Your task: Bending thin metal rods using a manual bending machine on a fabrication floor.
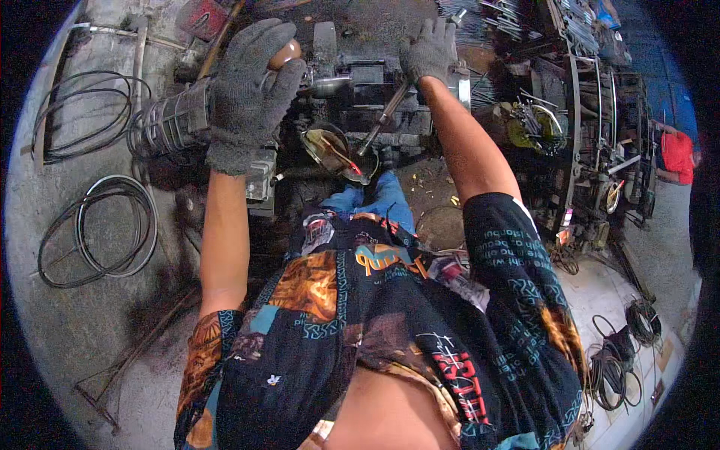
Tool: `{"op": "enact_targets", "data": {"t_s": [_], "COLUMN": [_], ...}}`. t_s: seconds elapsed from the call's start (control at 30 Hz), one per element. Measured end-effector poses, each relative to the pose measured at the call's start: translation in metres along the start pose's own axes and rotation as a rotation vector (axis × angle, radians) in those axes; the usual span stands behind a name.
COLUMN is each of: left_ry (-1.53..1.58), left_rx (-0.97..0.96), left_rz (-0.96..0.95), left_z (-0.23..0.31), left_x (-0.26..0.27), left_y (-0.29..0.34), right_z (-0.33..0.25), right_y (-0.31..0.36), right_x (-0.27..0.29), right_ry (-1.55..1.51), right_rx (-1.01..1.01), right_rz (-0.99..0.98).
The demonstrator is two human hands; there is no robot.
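My left hand (253, 94), in a grey knit glove, is closed around a rounded, shiny brown knob (286, 55). What the knob is fixed to is hidden behind the glove. In a matching glove, my right hand (430, 54) rests over a long metal bar (388, 115), its fingers bent round it. The bar slants from near my legs up under that hand, and a metal end (457, 16) shows past the fingers. Between the hands stands a dark, greasy machine (367, 75) with a bright cylindrical shaft (330, 86) on its left side.
An open round container (324, 150) with a red-tipped tool sits before my legs. A ribbed motor (176, 116) is at left, with coiled cables (116, 225) beyond. At right are a yellowish basin (536, 127) of metal pieces, a loaded rack (592, 142) and a person in red (676, 156).
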State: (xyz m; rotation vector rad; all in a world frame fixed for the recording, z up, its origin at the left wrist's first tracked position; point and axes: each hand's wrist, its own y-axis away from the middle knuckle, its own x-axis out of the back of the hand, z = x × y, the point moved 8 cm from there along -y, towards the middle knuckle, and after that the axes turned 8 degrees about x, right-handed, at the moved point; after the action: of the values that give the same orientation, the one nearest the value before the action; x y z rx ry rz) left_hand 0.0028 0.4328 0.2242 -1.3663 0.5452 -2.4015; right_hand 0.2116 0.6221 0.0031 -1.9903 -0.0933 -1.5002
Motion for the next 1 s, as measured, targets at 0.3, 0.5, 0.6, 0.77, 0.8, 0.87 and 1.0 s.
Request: {"op": "enact_targets", "data": {"t_s": [0.3, 0.5, 0.6, 0.77, 0.8, 0.87, 1.0], "left_ry": [0.003, -0.032, -0.016, -0.058, -0.074, -0.091, 0.021], "left_rx": [0.001, 0.005, 0.000, 0.012, 0.084, 0.150, 0.522], "left_rz": [0.019, 0.003, -0.001, 0.020, 0.003, -0.003, -0.119], "left_z": [0.008, 0.001, 0.000, -0.005, -0.012, -0.027, -0.078], "left_x": [-0.002, -0.007, -0.008, -0.001, -0.001, 0.001, -0.002], "left_y": [0.005, 0.008, 0.006, 0.027, 0.038, 0.065, 0.148], "right_z": [0.013, 0.015, 0.022, 0.028, 0.029, 0.029, 0.023], "right_y": [0.003, 0.008, 0.009, 0.007, 0.008, 0.009, 0.009], "right_x": [-0.001, 0.006, 0.000, -0.007, -0.011, -0.017, -0.010], "right_ry": [-0.100, -0.082, -0.148, -0.251, -0.217, -0.184, -0.135], "right_rx": [-0.106, -0.162, -0.239, -0.306, -0.329, -0.348, -0.276], "right_rz": [-0.049, 0.100, 0.033, -0.003, -0.051, -0.086, 0.050]}}
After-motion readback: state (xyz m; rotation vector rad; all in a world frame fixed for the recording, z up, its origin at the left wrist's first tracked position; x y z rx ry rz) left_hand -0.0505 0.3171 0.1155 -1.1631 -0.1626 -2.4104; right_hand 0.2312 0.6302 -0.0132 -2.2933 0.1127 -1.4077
